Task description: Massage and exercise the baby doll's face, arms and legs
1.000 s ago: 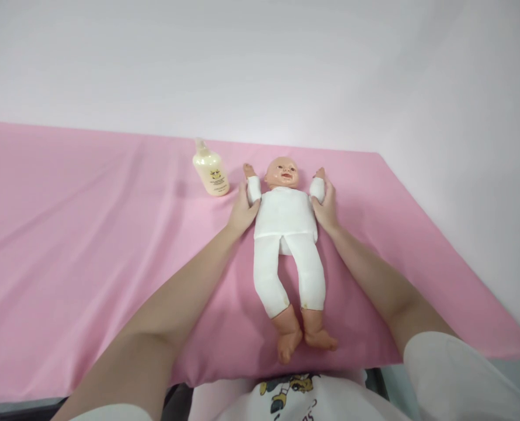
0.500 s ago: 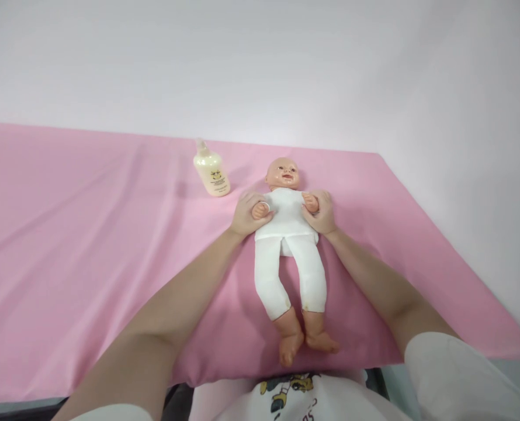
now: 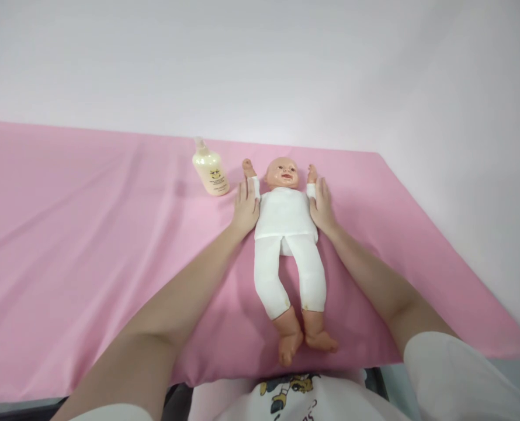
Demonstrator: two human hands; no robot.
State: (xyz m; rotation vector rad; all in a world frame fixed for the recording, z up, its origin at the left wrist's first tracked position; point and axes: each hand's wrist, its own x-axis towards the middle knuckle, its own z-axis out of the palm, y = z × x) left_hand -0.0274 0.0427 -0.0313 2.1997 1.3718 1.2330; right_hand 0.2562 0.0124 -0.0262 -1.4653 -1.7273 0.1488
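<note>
A baby doll in a white top and trousers lies on its back on the pink cloth, head away from me and bare feet toward me. Both its arms point up beside its head. My left hand lies fairly flat against the doll's sleeve on the left, fingers stretched out. On the other side my right hand rests along the sleeve with its fingers extended. Neither hand is wrapped round the doll's arms. The undersides of both palms are hidden.
A pale yellow pump bottle stands left of the doll's head, near my left hand. The pink cloth covers the table and has folds on the left. Behind it is a white wall.
The doll's arms have gone from lying down by its chest to pointing up beside its head. My hands have unwrapped from its arms and now lie flat with fingers extended.
</note>
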